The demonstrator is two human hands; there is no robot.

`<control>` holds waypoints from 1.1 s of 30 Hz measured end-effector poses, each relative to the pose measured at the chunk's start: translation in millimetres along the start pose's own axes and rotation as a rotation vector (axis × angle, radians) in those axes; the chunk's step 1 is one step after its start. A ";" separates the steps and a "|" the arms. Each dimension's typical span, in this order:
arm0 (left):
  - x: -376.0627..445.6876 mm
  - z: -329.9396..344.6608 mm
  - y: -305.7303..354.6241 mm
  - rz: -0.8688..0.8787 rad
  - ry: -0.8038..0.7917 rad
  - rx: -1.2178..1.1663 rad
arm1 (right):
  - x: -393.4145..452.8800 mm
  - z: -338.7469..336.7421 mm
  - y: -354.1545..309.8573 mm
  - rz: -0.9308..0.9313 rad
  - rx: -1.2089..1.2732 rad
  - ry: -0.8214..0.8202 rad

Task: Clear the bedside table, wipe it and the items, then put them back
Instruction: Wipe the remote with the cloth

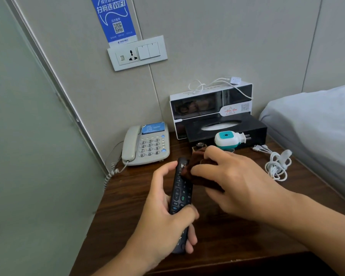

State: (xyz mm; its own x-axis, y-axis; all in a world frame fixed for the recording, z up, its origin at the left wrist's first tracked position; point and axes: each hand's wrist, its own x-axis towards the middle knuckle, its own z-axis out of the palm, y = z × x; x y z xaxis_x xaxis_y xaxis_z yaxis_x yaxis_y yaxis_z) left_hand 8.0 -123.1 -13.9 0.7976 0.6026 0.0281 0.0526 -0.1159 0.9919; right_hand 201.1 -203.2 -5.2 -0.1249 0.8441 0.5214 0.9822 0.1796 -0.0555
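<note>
Slippage worries us: our left hand (163,212) curls round the remote (180,194), our right hand (233,180) pinches the brown cloth (195,172); rubbing may press buttons.

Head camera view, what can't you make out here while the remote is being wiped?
- Cloth: mostly covered by the right hand.
- Remote: lower end wrapped by the left hand; button labels too small.
- Small metal-topped object: behind the right hand, unidentifiable.
- Tissue box: front partly blocked by the white-and-teal plug-in device.
</note>
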 end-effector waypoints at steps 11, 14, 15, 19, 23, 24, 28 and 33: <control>-7.0 -3.3 3.1 0.033 -0.025 0.039 | 4.9 7.0 -10.1 -0.008 0.087 0.118; -8.4 -8.3 6.5 0.059 -0.006 0.029 | 3.8 3.2 5.6 0.036 0.016 0.078; -9.3 -9.0 7.4 0.065 -0.006 0.036 | 4.4 0.7 11.9 0.069 -0.009 0.076; -10.7 -5.9 8.9 0.063 -0.069 0.039 | 7.5 -12.2 24.2 0.173 0.061 0.237; -9.5 -2.3 6.7 0.065 -0.066 0.009 | 3.9 -7.3 9.3 0.054 0.187 0.250; -9.0 -2.7 5.7 0.060 -0.063 -0.001 | 1.2 -3.2 4.6 0.027 0.206 0.211; -5.5 -7.8 1.6 0.050 -0.035 -0.016 | -4.5 9.6 -6.1 -0.061 0.201 0.072; 0.5 -5.1 0.7 0.049 -0.041 0.012 | 9.8 6.8 -5.6 0.091 0.183 0.215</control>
State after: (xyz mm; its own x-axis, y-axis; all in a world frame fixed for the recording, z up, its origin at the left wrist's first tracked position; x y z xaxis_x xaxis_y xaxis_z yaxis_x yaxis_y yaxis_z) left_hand 5.4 -118.9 -12.6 0.8233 0.5630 0.0716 0.0194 -0.1541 0.9879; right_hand 193.4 -192.5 -5.6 0.0142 0.7383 0.6744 0.9438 0.2127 -0.2528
